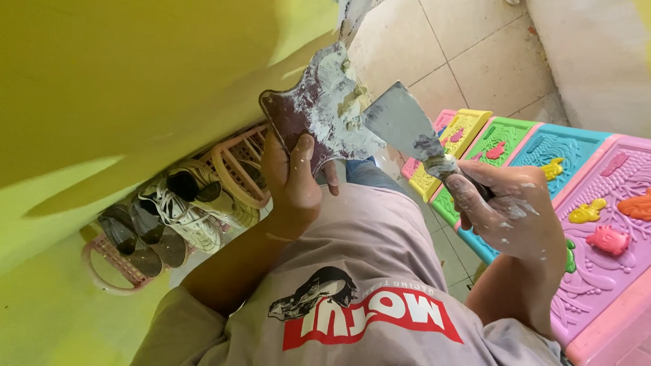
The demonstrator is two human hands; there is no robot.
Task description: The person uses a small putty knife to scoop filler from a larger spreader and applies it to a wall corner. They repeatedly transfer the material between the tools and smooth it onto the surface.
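left hand [292, 177] has its grip clamped on a putty-smeared board [316, 112], which rises above the grip. right hand [509, 211] has its grip clamped on a putty knife [406, 128], blade touching the board's putty.

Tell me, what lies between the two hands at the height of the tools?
In the head view, the putty knife blade from the right hand meets the putty-smeared board held by the left hand.

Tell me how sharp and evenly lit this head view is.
Head view: left hand with its putty-smeared board and right hand with the scraper are sharp; the yellow wall is soft, with a sunlit patch and shadow bands; edges bend outward.
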